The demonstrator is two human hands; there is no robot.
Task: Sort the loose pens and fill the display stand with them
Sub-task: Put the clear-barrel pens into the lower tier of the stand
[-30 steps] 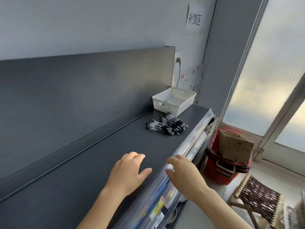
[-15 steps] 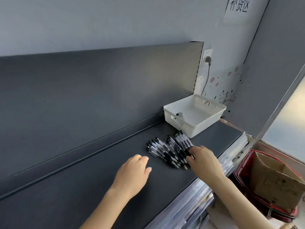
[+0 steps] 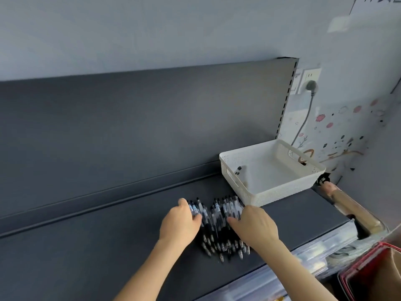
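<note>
A pile of several black-and-clear pens [image 3: 218, 232] lies on the dark shelf [image 3: 97, 246], just in front of a white perforated basket [image 3: 280, 192]. My left hand [image 3: 179, 223] rests on the left side of the pile, fingers bent over the outer pens and thumb on top of them. From the right, my right hand [image 3: 257, 228] lies over the pile with its fingertips among the pens. I cannot tell whether either hand grips a pen. The basket holds only a couple of small dark bits near its left wall.
The shelf's dark back panel [image 3: 152, 127] rises behind the pile. A wall socket with a plug [image 3: 310, 84] sits above the basket. Clear plastic packs [image 3: 308, 266] hang under the shelf's front edge. A red basket with a cardboard box [image 3: 373, 274] stands at the lower right.
The view has moved closer to the pens. My left hand slid right onto the pile's left side, and my right hand went further over the pens, so the pile now looks bunched between them.
</note>
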